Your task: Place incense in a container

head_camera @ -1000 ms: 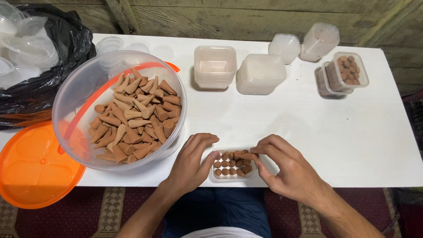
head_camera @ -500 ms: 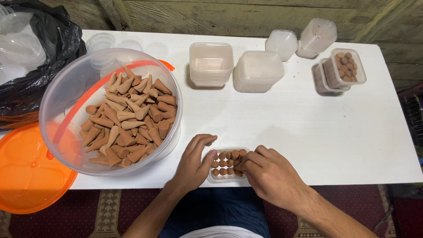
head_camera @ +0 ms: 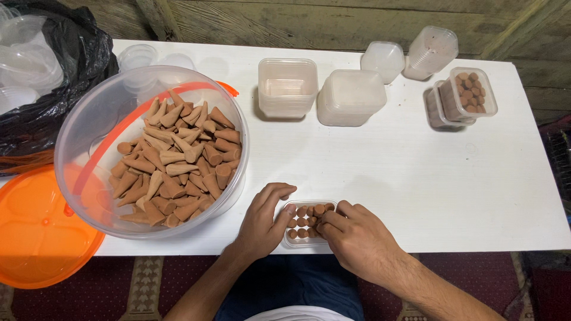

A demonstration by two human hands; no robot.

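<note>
Hands (head_camera: 309,226) on small cone-filled tray (head_camera: 304,224)

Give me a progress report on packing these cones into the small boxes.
Done: filled boxes stand at the table's far right. In hand: the left hand steadies a small tray nearly full of cones while the right hand sets cones in. Left: many cones in the big tub, and empty containers.

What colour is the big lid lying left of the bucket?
Orange; the lid shows best in the head view, beside the clear bucket.
</note>
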